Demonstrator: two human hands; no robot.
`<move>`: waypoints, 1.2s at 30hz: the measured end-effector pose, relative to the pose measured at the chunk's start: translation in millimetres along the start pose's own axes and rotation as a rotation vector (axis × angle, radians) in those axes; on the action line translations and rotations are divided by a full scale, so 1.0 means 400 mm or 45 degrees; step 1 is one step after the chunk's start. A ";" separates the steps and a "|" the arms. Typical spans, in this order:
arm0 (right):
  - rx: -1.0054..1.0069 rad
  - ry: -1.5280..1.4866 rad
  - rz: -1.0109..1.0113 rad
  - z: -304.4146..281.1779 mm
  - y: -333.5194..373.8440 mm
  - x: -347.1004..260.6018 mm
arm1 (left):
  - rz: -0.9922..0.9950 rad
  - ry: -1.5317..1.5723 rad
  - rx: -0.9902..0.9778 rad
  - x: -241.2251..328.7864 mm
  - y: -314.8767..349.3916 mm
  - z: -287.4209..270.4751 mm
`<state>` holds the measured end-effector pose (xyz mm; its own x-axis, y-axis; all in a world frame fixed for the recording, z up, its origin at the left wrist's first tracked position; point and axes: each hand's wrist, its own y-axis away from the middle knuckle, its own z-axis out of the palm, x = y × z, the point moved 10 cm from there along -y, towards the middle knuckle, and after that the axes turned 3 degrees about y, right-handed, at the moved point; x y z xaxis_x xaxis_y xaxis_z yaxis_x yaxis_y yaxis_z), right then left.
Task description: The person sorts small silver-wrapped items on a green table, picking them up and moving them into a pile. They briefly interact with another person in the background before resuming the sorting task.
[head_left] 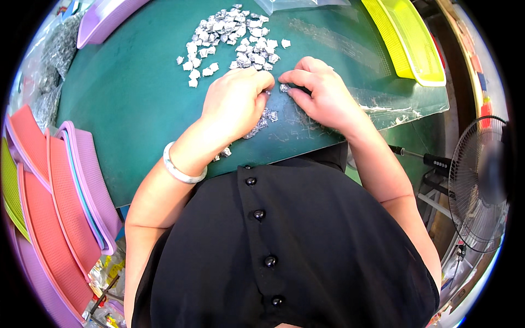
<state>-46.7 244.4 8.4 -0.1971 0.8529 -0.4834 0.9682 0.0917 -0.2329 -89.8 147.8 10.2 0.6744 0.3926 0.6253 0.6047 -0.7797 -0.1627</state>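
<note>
My right hand [320, 90] is closed in a pinch, thumb and forefinger on a small silvery, crumpled-looking piece [284, 87] just over the green tabletop. Beside it, my left hand [235, 98] has its fingers curled together; a bit of something silvery shows at the fingertips, too small to make out. Beyond both hands lies a loose pile of similar silvery-white pieces [221, 27], with a denser cluster [254, 54] close to my left knuckles. Several darker silvery pieces [262, 123] lie below my left palm, partly hidden by it. A few more sit by my left wrist at the table's near edge.
The green table [136, 104] carries a yellow-green mesh basket [407, 46] at far right and a purple basket [106, 22] at far left. Stacked coloured baskets [60, 202] stand left of the table. Clear bags of grey material [57, 60] are behind them. A fan [481, 180] stands at right.
</note>
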 end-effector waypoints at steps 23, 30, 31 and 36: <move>0.017 -0.023 0.034 -0.001 0.011 -0.012 | 0.169 -0.144 0.062 0.002 0.023 -0.047; -0.107 -0.090 -0.082 0.028 -0.002 -0.051 | 0.198 -0.053 0.059 -0.022 0.023 -0.036; -0.054 -0.084 -0.091 0.020 -0.007 -0.052 | 0.205 -0.063 0.042 -0.022 0.024 -0.036; 0.089 0.039 -0.124 0.012 -0.057 -0.051 | 0.169 0.014 0.126 -0.050 0.019 -0.074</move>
<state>-65.3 222.3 19.5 -0.2841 0.8571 -0.4298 0.9313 0.1401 -0.3363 -111.2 119.4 19.1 0.7467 0.2832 0.6018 0.5495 -0.7725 -0.3183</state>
